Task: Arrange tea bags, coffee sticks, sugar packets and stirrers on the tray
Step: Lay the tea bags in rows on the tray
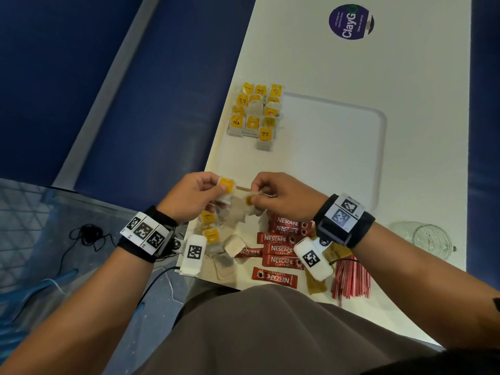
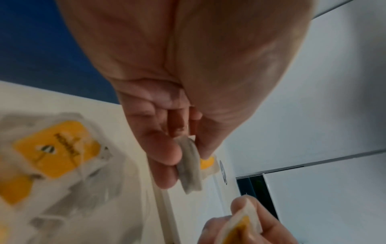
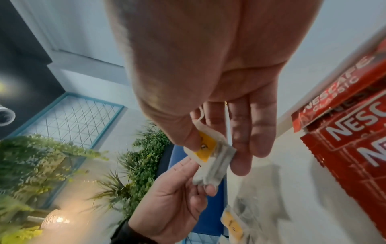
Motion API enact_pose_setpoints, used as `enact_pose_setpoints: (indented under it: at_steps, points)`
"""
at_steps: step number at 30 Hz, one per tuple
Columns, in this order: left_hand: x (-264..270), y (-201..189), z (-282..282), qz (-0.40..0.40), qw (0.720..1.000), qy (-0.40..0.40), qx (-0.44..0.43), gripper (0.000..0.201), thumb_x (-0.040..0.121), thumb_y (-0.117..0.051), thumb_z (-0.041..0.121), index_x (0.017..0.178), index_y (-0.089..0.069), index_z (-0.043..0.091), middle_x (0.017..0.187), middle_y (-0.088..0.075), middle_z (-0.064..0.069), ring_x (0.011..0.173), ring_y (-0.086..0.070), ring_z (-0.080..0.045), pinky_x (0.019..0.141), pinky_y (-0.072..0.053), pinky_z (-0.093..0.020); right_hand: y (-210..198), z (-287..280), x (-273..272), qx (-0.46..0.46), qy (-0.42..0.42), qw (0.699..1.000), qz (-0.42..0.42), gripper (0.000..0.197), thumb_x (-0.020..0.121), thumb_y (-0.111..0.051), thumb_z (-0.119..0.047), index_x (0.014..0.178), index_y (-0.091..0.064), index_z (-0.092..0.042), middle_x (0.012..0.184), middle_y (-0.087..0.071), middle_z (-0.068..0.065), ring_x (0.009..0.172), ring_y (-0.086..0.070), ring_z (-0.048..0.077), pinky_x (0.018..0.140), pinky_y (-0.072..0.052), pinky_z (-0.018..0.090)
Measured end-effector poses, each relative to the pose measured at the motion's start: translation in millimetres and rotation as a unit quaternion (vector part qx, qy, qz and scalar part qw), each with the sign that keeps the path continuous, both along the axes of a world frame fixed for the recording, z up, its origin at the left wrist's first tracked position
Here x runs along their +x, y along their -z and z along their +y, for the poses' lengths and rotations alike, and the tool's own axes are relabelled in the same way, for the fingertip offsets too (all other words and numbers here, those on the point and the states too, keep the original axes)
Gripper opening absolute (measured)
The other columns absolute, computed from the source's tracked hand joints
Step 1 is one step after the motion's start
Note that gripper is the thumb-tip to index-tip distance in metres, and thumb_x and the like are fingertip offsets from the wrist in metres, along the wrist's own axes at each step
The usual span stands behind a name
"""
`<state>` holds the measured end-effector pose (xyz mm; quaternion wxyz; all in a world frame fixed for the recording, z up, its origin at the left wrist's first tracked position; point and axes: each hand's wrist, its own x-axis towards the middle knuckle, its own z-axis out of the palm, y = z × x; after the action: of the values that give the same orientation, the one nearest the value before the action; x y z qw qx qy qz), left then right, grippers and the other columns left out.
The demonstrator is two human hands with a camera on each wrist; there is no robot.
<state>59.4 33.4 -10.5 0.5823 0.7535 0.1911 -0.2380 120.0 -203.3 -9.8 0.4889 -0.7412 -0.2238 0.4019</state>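
My left hand [image 1: 220, 189] pinches a small stack of tea bags [image 1: 226, 185] with a yellow tag on top, just over the near edge of the white tray [image 1: 338, 158]. Close beside it, my right hand [image 1: 254, 197] pinches another yellow-tagged tea bag [image 3: 210, 148] between thumb and fingers. In the left wrist view the stack of tea bags [image 2: 191, 166] shows edge-on between thumb and fingers. Several tea bags [image 1: 254, 112] lie in rows at the tray's far left corner. Under my hands, loose tea bags [image 1: 216, 239] lie on the table.
Red Nescafe sticks [image 1: 281, 240] lie near the table's front edge, with brown sugar packets [image 1: 316, 284] and a bundle of red stirrers [image 1: 351, 280] to their right. A glass jar [image 1: 430, 239] stands at the right. A purple sticker [image 1: 351, 21] marks the far tabletop.
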Motion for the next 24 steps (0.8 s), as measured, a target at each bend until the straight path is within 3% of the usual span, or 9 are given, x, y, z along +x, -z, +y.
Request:
enact_pose_setpoints:
  at_steps: [3,7,9,14,19,21,24]
  points:
    - [1,-6,-6,0.002,0.999,-0.019,-0.027,0.019,0.099,-0.062,0.014,0.11,-0.064,-0.001,0.097,-0.077,-0.017,0.075,-0.076,-0.024,0.055,-0.055,-0.023,-4,-2,3,0.019,0.034,0.999,0.031,0.01,0.099,-0.065,-0.018,0.102,-0.061,-0.009,0.093,-0.076,0.015,0.081,-0.077,0.026,0.074,-0.06,0.037]
    - [2,-8,-11,-0.014,0.999,-0.034,-0.037,0.016,0.099,-0.062,0.013,0.108,-0.065,0.001,0.096,-0.077,-0.014,0.076,-0.076,-0.023,0.057,-0.056,-0.024,0,-4,7,-0.007,0.069,0.998,0.006,0.018,0.097,-0.07,-0.018,0.113,-0.07,-0.01,0.095,-0.078,0.007,0.084,-0.075,0.019,0.071,-0.056,0.018]
    - [2,-7,-12,-0.02,0.998,-0.043,-0.033,0.013,0.099,-0.063,0.014,0.107,-0.066,0.004,0.095,-0.078,-0.012,0.079,-0.076,-0.024,0.059,-0.056,-0.027,4,-3,10,-0.026,0.084,0.996,-0.014,0.019,0.095,-0.072,-0.021,0.113,-0.074,-0.014,0.094,-0.078,0.001,0.082,-0.074,0.011,0.071,-0.054,0.015]
    - [4,-5,-11,-0.027,0.998,-0.06,-0.019,0.017,0.099,-0.063,0.016,0.11,-0.067,0.004,0.094,-0.078,-0.012,0.079,-0.076,-0.021,0.061,-0.057,-0.027,24,3,22,-0.086,0.11,0.988,-0.07,0.013,0.091,-0.075,-0.033,0.1,-0.079,-0.024,0.089,-0.077,-0.008,0.083,-0.071,0.01,0.083,-0.058,0.036]
    - [9,-4,-3,-0.039,0.995,-0.087,-0.019,0.016,0.099,-0.063,0.016,0.11,-0.068,0.005,0.092,-0.078,-0.006,0.077,-0.074,-0.017,0.059,-0.055,-0.022,35,21,43,-0.086,0.166,0.978,-0.095,0.01,0.09,-0.076,-0.032,0.096,-0.079,-0.024,0.088,-0.075,-0.011,0.076,-0.064,0.002,0.077,-0.054,0.032]
    - [12,-4,0,-0.045,0.994,-0.097,-0.017,0.016,0.099,-0.063,0.017,0.11,-0.069,0.007,0.092,-0.079,-0.005,0.077,-0.074,-0.017,0.06,-0.055,-0.022,36,30,55,-0.086,0.172,0.976,-0.106,0.008,0.091,-0.075,-0.028,0.097,-0.078,-0.023,0.089,-0.074,-0.009,0.077,-0.064,0.006,0.082,-0.057,0.037]
    - [15,-4,5,-0.052,0.992,-0.113,-0.019,0.016,0.099,-0.064,0.017,0.111,-0.069,0.008,0.094,-0.078,-0.005,0.078,-0.074,-0.018,0.061,-0.055,-0.024,33,42,71,-0.094,0.174,0.971,-0.136,0.006,0.09,-0.075,-0.025,0.095,-0.077,-0.023,0.086,-0.071,-0.011,0.079,-0.062,0.003,0.086,-0.053,0.03]
